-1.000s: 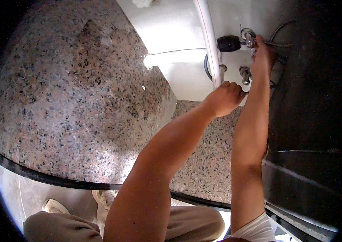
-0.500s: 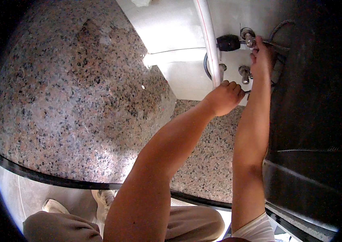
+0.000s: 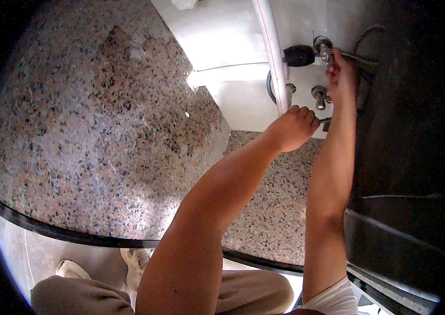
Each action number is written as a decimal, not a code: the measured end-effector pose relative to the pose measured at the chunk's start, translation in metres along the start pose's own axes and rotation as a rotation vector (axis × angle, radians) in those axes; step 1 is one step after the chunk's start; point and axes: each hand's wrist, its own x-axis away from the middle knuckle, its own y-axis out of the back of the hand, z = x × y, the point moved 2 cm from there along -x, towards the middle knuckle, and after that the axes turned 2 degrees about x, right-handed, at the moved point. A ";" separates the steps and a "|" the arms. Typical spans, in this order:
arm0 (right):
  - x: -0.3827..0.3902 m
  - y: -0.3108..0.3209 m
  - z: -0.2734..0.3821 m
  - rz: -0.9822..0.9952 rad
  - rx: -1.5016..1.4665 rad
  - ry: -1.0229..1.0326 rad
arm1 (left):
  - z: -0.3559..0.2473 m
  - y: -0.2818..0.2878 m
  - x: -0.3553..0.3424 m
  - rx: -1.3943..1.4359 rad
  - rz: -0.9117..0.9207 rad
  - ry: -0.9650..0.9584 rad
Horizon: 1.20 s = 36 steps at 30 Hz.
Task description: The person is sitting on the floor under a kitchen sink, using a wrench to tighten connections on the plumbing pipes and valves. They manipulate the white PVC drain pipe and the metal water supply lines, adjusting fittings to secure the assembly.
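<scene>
My left hand [image 3: 295,128] is closed in a fist beside the lower end of a white pipe [image 3: 271,47] with a red line. What lies inside the fist is hidden; a dark hose [image 3: 326,121] shows just to its right. My right hand [image 3: 341,76] reaches farther in, fingers curled at the outlet side of the upper metal angle valve [image 3: 325,52]. Its fingertips are partly hidden. Below that valve, a second angle valve [image 3: 319,98] sticks out of the white wall, next to my right wrist.
A black cylindrical weight [image 3: 299,55] sits beside the pipe. A grey braided hose [image 3: 361,37] loops behind my right hand. Speckled granite [image 3: 102,131] fills the left side, and a dark panel [image 3: 411,147] stands close along my right arm. A black-edged opening [image 3: 75,233] runs across the front.
My right hand and forearm have shifted slightly to the right, and the fingers have turned a little at the upper valve. My left hand stays in place.
</scene>
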 end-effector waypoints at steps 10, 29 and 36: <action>0.005 -0.004 0.006 -0.078 0.048 0.056 | -0.002 0.002 0.000 0.042 -0.017 -0.005; 0.013 -0.006 0.013 -0.128 0.072 -0.017 | 0.001 0.002 0.001 -0.016 -0.041 0.000; 0.002 -0.006 0.010 -0.123 0.099 0.052 | -0.003 0.001 -0.001 0.000 -0.002 -0.009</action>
